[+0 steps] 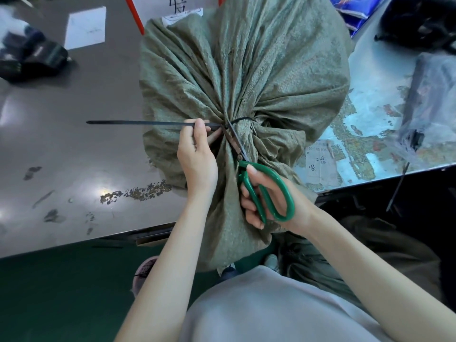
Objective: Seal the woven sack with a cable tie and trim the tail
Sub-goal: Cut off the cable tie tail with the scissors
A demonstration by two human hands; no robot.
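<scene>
A grey-green woven sack (246, 70) stands in front of me, its mouth gathered into a neck. A black cable tie (243, 119) is cinched around that neck, and its long tail (138, 122) sticks out straight to the left. My left hand (197, 159) pinches the tail close to the neck. My right hand (269, 201) grips green-handled scissors (265, 191). Their dark blades (234, 139) are parted around the tail, right beside the tie's lock.
A grey metal table (61, 149) lies to the left with a white paper sheet (85, 28) and dark packets (32, 58). A worn bluish table (370, 114) sits to the right with clear plastic-wrapped dark goods (429, 99). A spare black tie (397, 188) hangs off its edge.
</scene>
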